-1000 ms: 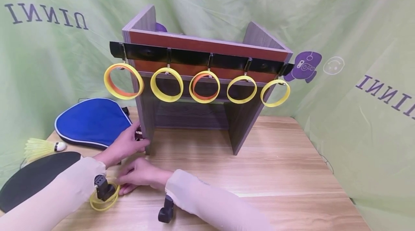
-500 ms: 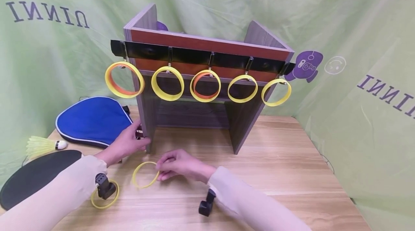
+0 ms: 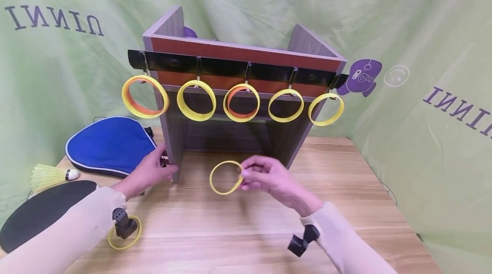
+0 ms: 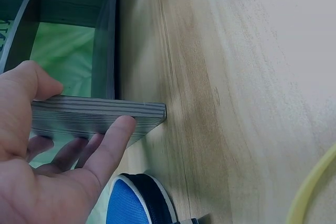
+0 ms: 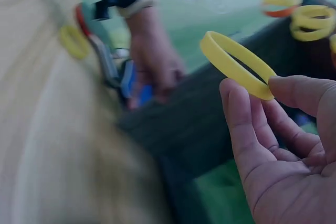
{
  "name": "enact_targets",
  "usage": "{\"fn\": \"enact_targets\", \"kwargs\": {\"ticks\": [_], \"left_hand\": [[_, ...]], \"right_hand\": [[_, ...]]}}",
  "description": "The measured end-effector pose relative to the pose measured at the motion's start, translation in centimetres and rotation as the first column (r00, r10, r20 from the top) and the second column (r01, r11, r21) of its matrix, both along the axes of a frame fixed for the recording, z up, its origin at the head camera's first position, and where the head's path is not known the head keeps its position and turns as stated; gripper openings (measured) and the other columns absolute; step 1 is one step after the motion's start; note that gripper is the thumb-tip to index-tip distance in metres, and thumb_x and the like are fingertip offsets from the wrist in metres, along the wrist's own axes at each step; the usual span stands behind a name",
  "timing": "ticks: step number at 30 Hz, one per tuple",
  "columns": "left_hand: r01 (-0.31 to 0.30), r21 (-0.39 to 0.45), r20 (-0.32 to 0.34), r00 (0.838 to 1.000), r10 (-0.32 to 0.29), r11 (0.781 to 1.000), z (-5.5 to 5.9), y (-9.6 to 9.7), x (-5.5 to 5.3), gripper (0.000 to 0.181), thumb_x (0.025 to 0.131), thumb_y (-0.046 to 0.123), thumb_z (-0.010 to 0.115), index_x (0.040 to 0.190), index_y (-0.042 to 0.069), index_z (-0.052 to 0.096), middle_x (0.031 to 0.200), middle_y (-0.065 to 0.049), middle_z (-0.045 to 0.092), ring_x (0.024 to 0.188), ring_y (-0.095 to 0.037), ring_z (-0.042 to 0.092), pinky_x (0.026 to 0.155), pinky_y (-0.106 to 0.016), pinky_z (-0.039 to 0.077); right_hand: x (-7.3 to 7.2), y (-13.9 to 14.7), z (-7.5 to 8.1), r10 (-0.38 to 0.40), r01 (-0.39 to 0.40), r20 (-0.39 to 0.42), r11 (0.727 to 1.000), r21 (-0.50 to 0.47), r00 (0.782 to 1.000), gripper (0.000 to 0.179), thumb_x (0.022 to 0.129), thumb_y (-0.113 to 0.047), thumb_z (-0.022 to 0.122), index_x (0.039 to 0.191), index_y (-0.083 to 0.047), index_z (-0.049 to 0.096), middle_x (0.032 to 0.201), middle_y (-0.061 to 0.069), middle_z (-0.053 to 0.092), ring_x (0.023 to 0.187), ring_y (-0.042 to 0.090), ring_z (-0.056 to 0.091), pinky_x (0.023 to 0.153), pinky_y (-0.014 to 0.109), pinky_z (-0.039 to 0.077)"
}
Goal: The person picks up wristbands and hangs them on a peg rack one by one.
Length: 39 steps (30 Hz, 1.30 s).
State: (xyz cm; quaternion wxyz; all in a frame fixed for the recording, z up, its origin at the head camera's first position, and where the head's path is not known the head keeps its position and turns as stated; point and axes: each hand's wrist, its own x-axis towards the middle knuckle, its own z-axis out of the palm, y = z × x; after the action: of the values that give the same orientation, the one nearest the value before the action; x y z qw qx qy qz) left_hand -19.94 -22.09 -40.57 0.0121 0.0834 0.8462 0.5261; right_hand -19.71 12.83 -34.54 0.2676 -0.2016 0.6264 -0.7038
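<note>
In the head view my right hand pinches a thin yellow wristband by its right side, raised in front of the wooden shelf. Close up in the right wrist view, thumb and fingertips hold one end of that wristband. My left hand grips the lower front edge of the shelf's left side panel; in the left wrist view the thumb lies on one face and fingers on the other. Several yellow wristbands, some with orange ones inside, hang from hooks on a black strip across the shelf's front.
Another yellow wristband lies on the table below my left wrist. To the left are a blue case, a yellow shuttlecock and a black paddle. A green curtain encloses the table.
My right hand has lifted one yellow wristband from beside my left wrist and carried it right and up, towards the shelf. My left hand stays on the panel.
</note>
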Motion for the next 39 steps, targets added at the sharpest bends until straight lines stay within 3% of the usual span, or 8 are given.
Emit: {"fn": "enact_targets", "kwargs": {"ticks": [6,10,14,20,25,30,33,39], "left_hand": [[-0.003,0.004,-0.004,1.0,0.003,1.0,0.2,0.0,0.2,0.073,0.094,0.002,0.067,0.158,0.003,0.032,0.137,-0.034,0.054,0.113,-0.037,0.067,0.073,-0.031,0.063],[-0.004,-0.004,-0.004,1.0,0.004,1.0,0.2,0.0,0.1,0.073,0.094,0.001,0.067,0.158,0.003,0.032,0.139,-0.034,0.054,0.113,-0.038,0.067,0.074,-0.032,0.063],[-0.011,-0.012,-0.01,1.0,0.011,1.0,0.1,-0.1,0.3,0.071,0.094,0.001,0.068,0.156,0.002,0.034,0.136,-0.034,0.055,0.111,-0.038,0.068,0.074,-0.033,0.064],[-0.016,-0.002,-0.008,1.0,0.016,1.0,-0.1,-0.2,0.5,0.069,0.094,0.002,0.068,0.154,0.0,0.035,0.136,-0.034,0.055,0.111,-0.037,0.069,0.075,-0.032,0.064],[-0.008,0.005,-0.013,1.0,0.008,1.0,-0.2,-0.1,0.3,0.068,0.094,0.003,0.068,0.154,-0.001,0.035,0.139,-0.033,0.054,0.111,-0.036,0.069,0.076,-0.032,0.064],[-0.002,-0.006,-0.016,1.0,0.002,1.0,-0.2,-0.1,0.3,0.071,0.095,0.002,0.068,0.156,-0.003,0.032,0.143,-0.035,0.052,0.111,-0.037,0.07,0.076,-0.034,0.064],[-0.001,0.001,-0.007,1.0,0.001,1.0,-0.1,-0.1,0.3,0.071,0.095,0.003,0.068,0.156,-0.003,0.032,0.142,-0.035,0.053,0.113,-0.039,0.069,0.076,-0.034,0.064],[-0.007,0.002,0.001,1.0,0.007,1.0,-0.1,-0.1,0.3,0.07,0.095,0.003,0.068,0.155,-0.002,0.033,0.138,-0.035,0.055,0.114,-0.039,0.068,0.076,-0.034,0.064]], "right_hand": [[0.4,2.6,3.1,-0.081,0.07,-0.092,0.99,-0.121,0.992,0.015,0.101,0.002,0.063,0.106,-0.01,0.069,0.098,-0.001,0.075,0.087,0.011,0.075,0.085,0.028,0.064],[0.8,3.5,5.0,-0.161,0.127,-0.133,0.963,-0.237,0.978,0.02,0.102,0.004,0.06,0.106,-0.013,0.071,0.1,-0.001,0.076,0.09,0.012,0.075,0.088,0.028,0.064],[1.0,3.6,6.6,-0.26,0.199,-0.141,0.918,-0.344,0.955,0.021,0.102,0.004,0.058,0.105,-0.011,0.072,0.1,0.0,0.076,0.091,0.013,0.077,0.088,0.027,0.064],[1.0,3.4,8.1,-0.393,0.32,-0.076,0.833,-0.452,0.916,0.017,0.103,0.001,0.059,0.101,-0.01,0.071,0.098,0.003,0.077,0.087,0.014,0.078,0.089,0.025,0.063],[0.7,3.5,8.5,-0.436,0.357,-0.018,0.76,-0.543,0.9,0.009,0.102,0.001,0.06,0.1,-0.005,0.068,0.099,0.008,0.076,0.09,0.02,0.08,0.09,0.026,0.063],[0.5,3.6,8.6,-0.476,0.399,0.018,0.715,-0.574,0.879,0.006,0.101,-0.001,0.062,0.102,-0.003,0.067,0.104,0.012,0.076,0.094,0.025,0.081,0.088,0.025,0.063],[0.4,3.5,8.5,-0.492,0.421,0.031,0.709,-0.566,0.87,0.005,0.101,-0.001,0.062,0.101,-0.003,0.067,0.103,0.011,0.076,0.094,0.025,0.081,0.088,0.025,0.063],[0.4,3.4,7.8,-0.509,0.438,0.004,0.737,-0.514,0.861,0.01,0.102,-0.001,0.061,0.098,-0.007,0.068,0.098,0.007,0.077,0.09,0.022,0.081,0.09,0.026,0.063]]}}
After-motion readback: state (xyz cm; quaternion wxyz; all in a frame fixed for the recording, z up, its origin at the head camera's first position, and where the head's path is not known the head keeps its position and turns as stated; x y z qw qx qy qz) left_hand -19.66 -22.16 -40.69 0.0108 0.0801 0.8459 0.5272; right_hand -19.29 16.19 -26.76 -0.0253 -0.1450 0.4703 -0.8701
